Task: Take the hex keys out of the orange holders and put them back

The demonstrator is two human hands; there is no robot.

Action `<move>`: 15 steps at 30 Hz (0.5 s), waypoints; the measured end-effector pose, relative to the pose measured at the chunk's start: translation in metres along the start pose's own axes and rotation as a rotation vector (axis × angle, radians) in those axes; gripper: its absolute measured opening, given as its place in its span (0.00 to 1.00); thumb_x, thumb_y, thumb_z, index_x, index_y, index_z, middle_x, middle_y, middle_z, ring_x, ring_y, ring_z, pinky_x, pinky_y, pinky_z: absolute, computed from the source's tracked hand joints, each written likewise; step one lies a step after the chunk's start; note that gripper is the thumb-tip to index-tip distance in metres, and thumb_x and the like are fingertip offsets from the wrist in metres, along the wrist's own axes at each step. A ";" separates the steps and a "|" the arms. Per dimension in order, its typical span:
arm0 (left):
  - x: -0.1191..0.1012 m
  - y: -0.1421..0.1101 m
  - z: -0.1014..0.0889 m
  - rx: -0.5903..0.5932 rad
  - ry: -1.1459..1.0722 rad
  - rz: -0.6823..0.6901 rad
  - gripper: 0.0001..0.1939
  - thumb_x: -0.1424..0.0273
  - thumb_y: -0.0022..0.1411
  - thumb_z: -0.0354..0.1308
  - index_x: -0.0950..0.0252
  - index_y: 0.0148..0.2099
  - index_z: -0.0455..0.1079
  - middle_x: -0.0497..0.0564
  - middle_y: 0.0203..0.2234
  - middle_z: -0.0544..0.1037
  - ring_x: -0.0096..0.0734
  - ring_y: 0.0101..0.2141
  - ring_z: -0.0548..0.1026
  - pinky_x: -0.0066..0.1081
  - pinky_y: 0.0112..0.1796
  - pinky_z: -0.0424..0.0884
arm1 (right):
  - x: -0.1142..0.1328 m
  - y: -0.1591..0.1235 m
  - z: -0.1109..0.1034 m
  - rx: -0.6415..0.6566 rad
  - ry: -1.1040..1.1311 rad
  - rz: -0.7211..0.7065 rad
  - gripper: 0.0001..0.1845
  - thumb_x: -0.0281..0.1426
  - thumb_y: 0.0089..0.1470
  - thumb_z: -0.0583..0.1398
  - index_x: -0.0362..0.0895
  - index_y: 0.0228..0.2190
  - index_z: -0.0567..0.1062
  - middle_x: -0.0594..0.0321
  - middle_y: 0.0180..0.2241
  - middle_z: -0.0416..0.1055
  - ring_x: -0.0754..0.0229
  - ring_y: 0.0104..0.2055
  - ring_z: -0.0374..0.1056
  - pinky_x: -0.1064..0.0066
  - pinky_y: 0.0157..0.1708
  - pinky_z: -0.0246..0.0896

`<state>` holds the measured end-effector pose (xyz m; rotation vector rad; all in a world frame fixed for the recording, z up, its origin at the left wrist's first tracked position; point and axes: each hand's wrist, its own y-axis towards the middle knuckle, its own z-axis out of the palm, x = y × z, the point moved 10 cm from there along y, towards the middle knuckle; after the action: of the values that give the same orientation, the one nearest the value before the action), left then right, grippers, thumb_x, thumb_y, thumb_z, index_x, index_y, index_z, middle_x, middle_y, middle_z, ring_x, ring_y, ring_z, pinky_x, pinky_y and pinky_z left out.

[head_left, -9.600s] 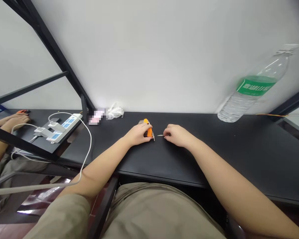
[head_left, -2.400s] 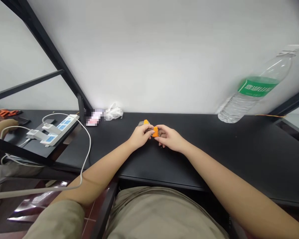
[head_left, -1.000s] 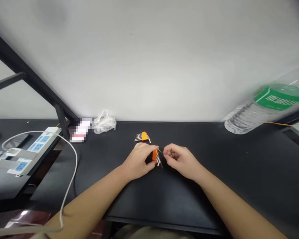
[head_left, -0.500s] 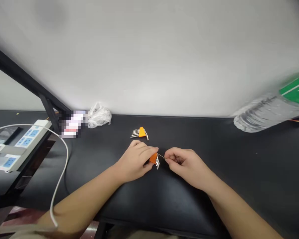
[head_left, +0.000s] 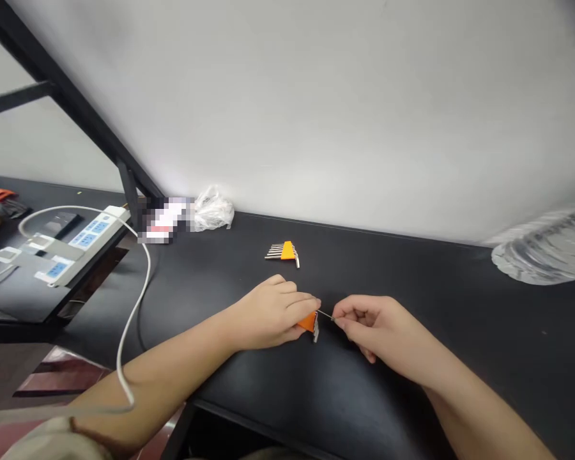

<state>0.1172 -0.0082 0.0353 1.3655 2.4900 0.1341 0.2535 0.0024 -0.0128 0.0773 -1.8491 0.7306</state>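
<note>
Head view: the left hand (head_left: 275,316) is curled round an orange holder (head_left: 308,321); just beside it, the right hand (head_left: 383,329) pinches a thin rod (head_left: 324,314), which could slip if that small hold loosens.

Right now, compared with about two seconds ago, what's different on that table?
The right hand has let go of the orange holder and moved right, pinching a thin metal key beside it; the left hand grips the holder. The view has shifted, pushing the bottle toward the right edge, its label out of sight. The second holder and white plastic bag stayed put.
</note>
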 end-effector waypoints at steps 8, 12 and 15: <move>0.003 -0.002 0.006 0.012 -0.082 -0.002 0.24 0.66 0.65 0.60 0.64 0.62 0.66 0.56 0.50 0.80 0.35 0.39 0.75 0.36 0.42 0.66 | -0.006 0.008 -0.002 0.007 0.209 -0.013 0.04 0.31 0.51 0.63 0.43 0.30 0.77 0.71 0.17 0.63 0.67 0.16 0.57 0.72 0.18 0.56; 0.011 -0.002 0.009 0.006 -0.155 -0.056 0.27 0.65 0.62 0.64 0.63 0.62 0.68 0.54 0.44 0.81 0.36 0.39 0.75 0.35 0.43 0.68 | 0.000 0.009 -0.004 -0.031 0.177 -0.062 0.05 0.32 0.51 0.63 0.43 0.31 0.77 0.71 0.16 0.63 0.66 0.16 0.58 0.72 0.19 0.56; 0.017 -0.003 0.011 0.007 -0.212 -0.107 0.29 0.63 0.60 0.67 0.60 0.62 0.69 0.51 0.39 0.81 0.36 0.38 0.75 0.35 0.43 0.69 | 0.009 0.004 -0.008 -0.091 0.003 -0.107 0.06 0.32 0.52 0.62 0.43 0.31 0.79 0.69 0.19 0.67 0.65 0.18 0.63 0.72 0.21 0.58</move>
<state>0.1092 0.0040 0.0201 1.1792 2.3804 -0.0409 0.2551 0.0127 -0.0054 0.1149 -1.8581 0.5716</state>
